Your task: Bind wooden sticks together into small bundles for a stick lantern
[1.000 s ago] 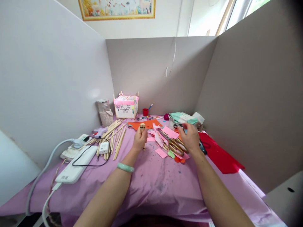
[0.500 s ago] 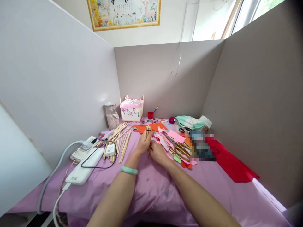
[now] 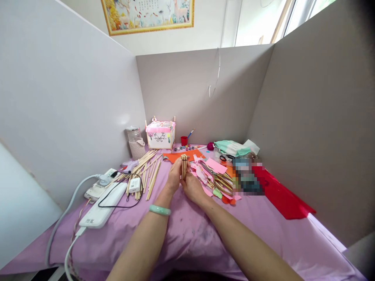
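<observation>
Bundle of sticks (image 3: 184, 167), gathered and apparently banded near its far end, sits gripped between left hand (image 3: 174, 176) and right hand (image 3: 193, 188); loose sticks (image 3: 154, 180) at left remain unbundled

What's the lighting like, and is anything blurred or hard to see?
In the head view: the window glares; a diagonal shadow crosses the back panel; a blocky patch hides something right of the scissors; the top right corner goes dark; the bundled sticks look fairly clear.

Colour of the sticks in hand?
Sticks: pale tan, with a dark band near the top; head view.
</observation>
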Motion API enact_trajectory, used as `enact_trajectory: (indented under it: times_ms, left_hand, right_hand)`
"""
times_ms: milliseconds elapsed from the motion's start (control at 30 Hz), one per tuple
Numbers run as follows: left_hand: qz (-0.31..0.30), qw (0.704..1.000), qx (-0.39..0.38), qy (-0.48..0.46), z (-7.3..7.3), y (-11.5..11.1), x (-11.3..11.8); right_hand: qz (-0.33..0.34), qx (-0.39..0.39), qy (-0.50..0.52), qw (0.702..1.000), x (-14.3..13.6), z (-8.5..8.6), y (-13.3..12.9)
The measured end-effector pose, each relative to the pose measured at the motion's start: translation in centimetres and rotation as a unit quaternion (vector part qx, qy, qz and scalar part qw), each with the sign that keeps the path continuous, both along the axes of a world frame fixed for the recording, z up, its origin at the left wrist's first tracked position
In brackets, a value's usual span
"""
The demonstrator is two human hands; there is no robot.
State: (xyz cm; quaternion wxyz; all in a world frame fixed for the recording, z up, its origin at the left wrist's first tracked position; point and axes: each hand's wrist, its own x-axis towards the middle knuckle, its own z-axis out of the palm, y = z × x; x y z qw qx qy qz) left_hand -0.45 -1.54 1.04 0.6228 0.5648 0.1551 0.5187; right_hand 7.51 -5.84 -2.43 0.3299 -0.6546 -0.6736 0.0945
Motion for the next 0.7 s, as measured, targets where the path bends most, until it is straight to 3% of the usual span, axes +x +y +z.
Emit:
enact_trajectory:
  times_ms: [167,433,700]
  left_hand:
    - [0.001,0.999,-0.012,-0.035,-0.03,0.29,0.17]
    - [0.052,0.998,0.033,-0.018,-0.17,0.59,0.69]
    - [0.072,0.997,0.021,-0.025,0.15,0.3,0.54]
  right_hand:
    - [-0.022,-0.037,-0.012,0.999,-0.31,0.44,-0.16]
    - [-0.017,-0.021,-0.018,0.999,-0.31,-0.03,0.09]
    - [-0.023,-0.031,-0.025,0.999,-0.51,0.08,0.07]
